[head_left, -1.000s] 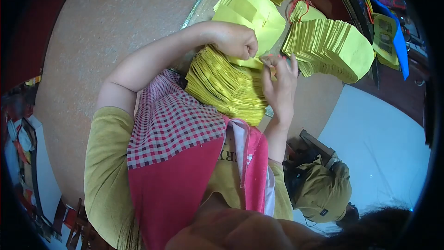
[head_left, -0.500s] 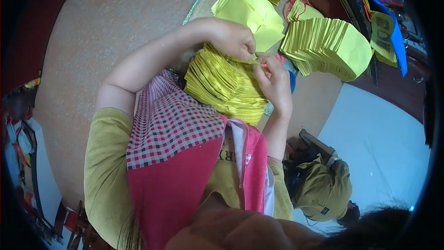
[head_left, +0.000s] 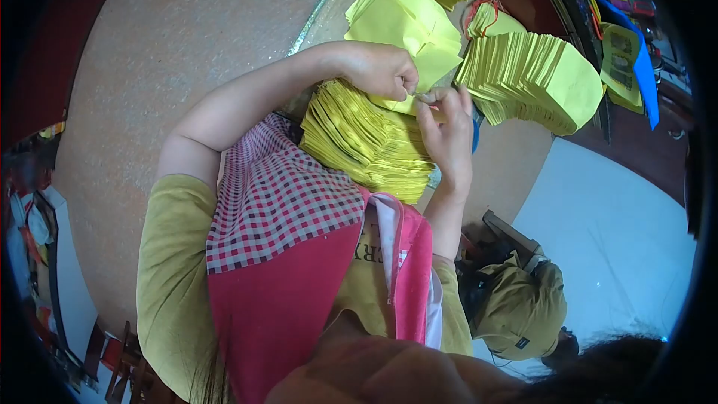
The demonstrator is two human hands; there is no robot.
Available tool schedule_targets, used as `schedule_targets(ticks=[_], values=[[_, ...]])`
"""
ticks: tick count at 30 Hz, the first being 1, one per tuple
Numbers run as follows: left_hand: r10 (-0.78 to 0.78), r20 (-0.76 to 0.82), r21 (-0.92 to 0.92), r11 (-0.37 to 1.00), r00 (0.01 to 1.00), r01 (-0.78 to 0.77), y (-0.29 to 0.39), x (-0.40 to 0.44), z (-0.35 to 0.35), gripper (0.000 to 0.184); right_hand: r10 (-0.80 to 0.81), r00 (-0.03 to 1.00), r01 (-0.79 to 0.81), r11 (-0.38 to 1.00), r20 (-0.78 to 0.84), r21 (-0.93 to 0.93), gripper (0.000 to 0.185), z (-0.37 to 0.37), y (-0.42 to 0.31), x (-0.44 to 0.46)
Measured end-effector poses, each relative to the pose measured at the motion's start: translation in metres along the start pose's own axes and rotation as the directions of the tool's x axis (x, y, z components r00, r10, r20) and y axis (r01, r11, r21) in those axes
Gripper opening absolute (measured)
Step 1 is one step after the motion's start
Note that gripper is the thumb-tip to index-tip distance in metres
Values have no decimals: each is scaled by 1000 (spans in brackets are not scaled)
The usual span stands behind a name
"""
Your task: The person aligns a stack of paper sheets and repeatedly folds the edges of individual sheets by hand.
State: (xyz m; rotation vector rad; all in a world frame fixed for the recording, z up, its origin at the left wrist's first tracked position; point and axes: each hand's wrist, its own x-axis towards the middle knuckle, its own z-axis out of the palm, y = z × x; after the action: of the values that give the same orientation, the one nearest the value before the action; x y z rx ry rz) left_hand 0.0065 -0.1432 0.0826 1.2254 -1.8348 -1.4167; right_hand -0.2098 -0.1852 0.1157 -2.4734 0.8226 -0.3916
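Currently, I am viewing the checked apron [head_left: 288, 202], with the creased yellow stack [head_left: 366, 138] resting just beyond it. The fanned yellow stack [head_left: 531, 78] is lying to the right. Over the creased stack, my left hand [head_left: 383, 71] is curling closed; my right hand [head_left: 449, 131] is pressing thumb and index together — pinched contents too small to tell.

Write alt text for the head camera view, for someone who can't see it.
A person's curled left hand and right hand meet near the fingertips, just above a thick stack of folded yellow paper. More yellow paper stacks lie beyond, one beside a tangle of red ties. The person wears pink and checked clothing.
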Motion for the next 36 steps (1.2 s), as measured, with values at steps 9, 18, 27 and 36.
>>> schedule_targets(ticks=[9,18,27,36], values=[[314,-521,564,825,794,43,-11,22,-5,20,-78,946,128,981,314,-142,22,6,-6,-4],[28,14,76,997,1000,-29,-7,1,-6,36,15,999,-17,998,32,52,18,5,-5,1],[99,-46,56,994,994,-97,-10,-1,1,24,-16,1000,17,1000,15,-19,15,2,-2,2],[21,-87,93,996,996,-13,-6,5,-10,13,-168,985,174,955,43,-241,13,-7,-32,-2]])
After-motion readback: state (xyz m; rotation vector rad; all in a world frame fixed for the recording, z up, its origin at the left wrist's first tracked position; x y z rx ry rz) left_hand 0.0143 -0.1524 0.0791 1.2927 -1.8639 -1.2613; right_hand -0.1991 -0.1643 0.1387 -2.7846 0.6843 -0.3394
